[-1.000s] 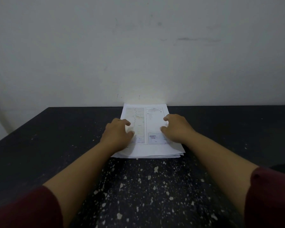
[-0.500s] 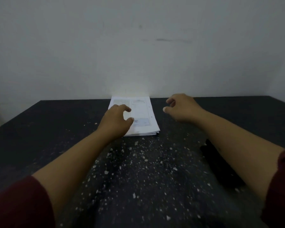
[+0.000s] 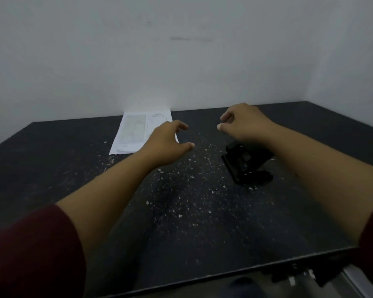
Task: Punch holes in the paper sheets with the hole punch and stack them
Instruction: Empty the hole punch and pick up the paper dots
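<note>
A stack of white printed paper sheets (image 3: 134, 132) lies on the black table (image 3: 52, 160) against the back wall. My left hand (image 3: 166, 140) hovers just right of the stack, covering its right edge, fingers loosely curled and holding nothing. My right hand (image 3: 243, 122) hangs in the air further right, fingers loosely curled, empty. A black hole punch (image 3: 246, 166) sits on the table below my right wrist, partly hidden by my forearm.
Many small white paper bits (image 3: 190, 190) are scattered over the middle of the table. A white wall (image 3: 181, 50) rises behind the table and on the right. The table's front edge (image 3: 267, 267) shows at lower right.
Both hands have left the paper stack and moved right. The view has swung right, so the hole punch has come into sight.
</note>
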